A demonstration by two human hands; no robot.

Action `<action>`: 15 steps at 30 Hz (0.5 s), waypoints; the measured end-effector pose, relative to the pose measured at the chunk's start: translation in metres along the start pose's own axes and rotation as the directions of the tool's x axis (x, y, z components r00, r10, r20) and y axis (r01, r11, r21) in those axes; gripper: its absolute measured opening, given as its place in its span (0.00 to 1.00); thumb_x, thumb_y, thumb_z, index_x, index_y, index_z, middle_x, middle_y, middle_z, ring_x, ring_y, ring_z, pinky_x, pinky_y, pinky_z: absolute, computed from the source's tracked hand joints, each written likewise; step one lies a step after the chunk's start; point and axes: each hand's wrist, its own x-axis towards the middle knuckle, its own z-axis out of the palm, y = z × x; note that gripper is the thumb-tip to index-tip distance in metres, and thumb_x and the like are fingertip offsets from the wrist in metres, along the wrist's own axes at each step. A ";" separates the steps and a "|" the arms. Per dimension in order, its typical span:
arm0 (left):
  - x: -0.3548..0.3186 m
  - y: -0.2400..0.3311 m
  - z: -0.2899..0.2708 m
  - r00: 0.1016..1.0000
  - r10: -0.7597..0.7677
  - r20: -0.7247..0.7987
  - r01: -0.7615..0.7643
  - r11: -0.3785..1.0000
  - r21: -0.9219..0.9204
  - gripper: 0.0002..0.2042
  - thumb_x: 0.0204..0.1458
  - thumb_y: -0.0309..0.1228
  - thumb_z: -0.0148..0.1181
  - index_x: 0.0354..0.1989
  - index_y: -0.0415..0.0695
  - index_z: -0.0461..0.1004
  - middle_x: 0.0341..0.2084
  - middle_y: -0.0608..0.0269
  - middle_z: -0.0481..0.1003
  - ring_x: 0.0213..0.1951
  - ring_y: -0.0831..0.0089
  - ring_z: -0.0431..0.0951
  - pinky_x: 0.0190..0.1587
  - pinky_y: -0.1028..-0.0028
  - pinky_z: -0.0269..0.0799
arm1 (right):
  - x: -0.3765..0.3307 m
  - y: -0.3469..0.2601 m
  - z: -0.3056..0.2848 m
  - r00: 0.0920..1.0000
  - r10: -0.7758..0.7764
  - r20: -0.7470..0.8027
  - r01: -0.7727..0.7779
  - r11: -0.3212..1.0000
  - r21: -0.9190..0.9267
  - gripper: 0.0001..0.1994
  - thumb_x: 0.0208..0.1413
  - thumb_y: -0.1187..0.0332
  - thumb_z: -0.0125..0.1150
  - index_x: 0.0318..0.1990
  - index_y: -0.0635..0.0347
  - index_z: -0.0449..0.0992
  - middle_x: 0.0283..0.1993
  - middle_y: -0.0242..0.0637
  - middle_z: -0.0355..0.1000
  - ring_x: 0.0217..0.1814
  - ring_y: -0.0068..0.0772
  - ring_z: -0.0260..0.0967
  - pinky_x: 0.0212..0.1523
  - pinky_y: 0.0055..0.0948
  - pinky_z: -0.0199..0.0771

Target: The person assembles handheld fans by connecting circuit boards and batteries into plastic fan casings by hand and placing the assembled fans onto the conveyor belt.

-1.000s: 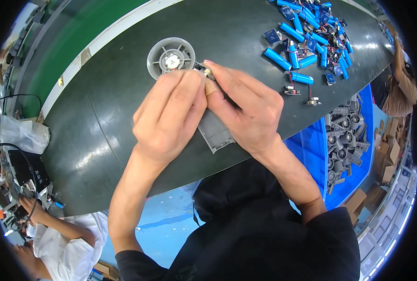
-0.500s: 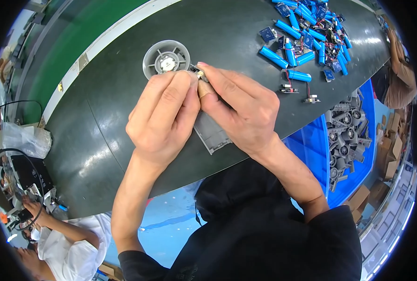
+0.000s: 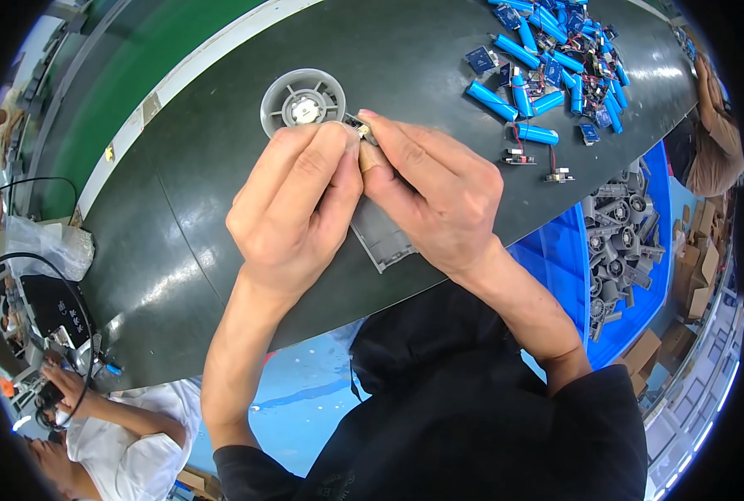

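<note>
Under my hands lies a grey plastic fan housing, with a spoked round ring (image 3: 303, 104) at its far end and a trough-shaped handle (image 3: 382, 240) reaching toward me. A pale hub sits in the ring's middle. My left hand (image 3: 292, 196) is closed in a pinch at the neck between ring and handle; its fingers hide what they hold. Against it, my right hand (image 3: 434, 179) is closed at the same neck, thumb and forefinger on the housing's side. Between the fingertips shows a small electronic part (image 3: 360, 128) with a whitish piece. A tan wrap (image 3: 372, 156) covers my right thumb.
Blue cylindrical batteries (image 3: 490, 102) wired to small circuit boards are heaped at the table's far right. A blue bin (image 3: 585, 250) beside the table holds several grey housings (image 3: 622, 238). A co-worker in a white shirt (image 3: 142, 447) sits at lower left, near a clear plastic bag (image 3: 50, 250).
The housing and both hands appear slightly farther right, along with the table view. My grip looks the same. At lower left the co-worker's arm has shifted.
</note>
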 end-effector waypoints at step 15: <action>0.000 0.001 -0.003 0.999 -0.041 0.035 0.043 0.998 -0.035 0.09 0.44 0.13 0.66 0.36 0.33 0.78 0.29 0.56 0.77 0.27 0.69 0.78 0.29 0.75 0.74 | 0.001 0.000 -0.001 1.000 -0.028 -0.010 0.028 0.999 -0.017 0.15 0.45 0.80 0.69 0.43 0.66 0.82 0.35 0.43 0.80 0.33 0.37 0.79 0.33 0.27 0.79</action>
